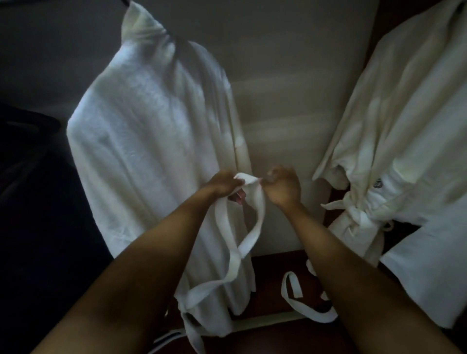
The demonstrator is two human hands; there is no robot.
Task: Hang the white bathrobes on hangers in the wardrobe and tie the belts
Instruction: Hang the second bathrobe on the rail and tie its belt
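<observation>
Hanger (125, 2) cut off at top; right bathrobe (404, 126) perhaps cropped.

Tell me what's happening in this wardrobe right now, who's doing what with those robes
A person is working on the belt of the left bathrobe, which hangs in the wardrobe. The left hand and the right hand each grip the belt near its top, with a loop drooping between them, so this belt is not yet tied. The right bathrobe already hangs with its belt knotted at the waist. Another strip of white belt trails over the dark wooden floor of the wardrobe.
</observation>
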